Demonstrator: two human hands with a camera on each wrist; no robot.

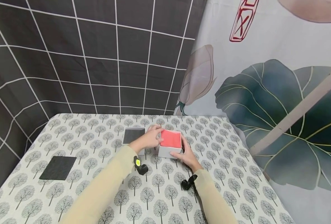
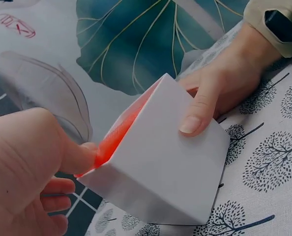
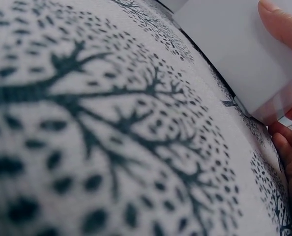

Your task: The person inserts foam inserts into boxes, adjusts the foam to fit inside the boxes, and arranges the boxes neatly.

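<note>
A white open-topped box [image 1: 169, 152] stands on the table with a smooth red sheet-like piece [image 1: 171, 139] in its top. My right hand [image 1: 186, 154] grips the box from the right, thumb on its near face and fingers round the far side. At the left rim, my left hand [image 1: 153, 137] touches the red piece with its thumb and forefinger. The left wrist view shows that thumb [image 2: 82, 152] against the red edge, the other fingers curled below the rim. Whether it pinches or presses is hidden. The right wrist view catches only part of the box [image 3: 244, 54].
A second white box with a dark grey inside [image 1: 133, 135] stands just left, partly behind the left hand. A flat black square [image 1: 57, 168] lies farther left on the tree-print tablecloth [image 1: 147, 199]. Dark gridded cloth [image 1: 98, 56] hangs behind the table.
</note>
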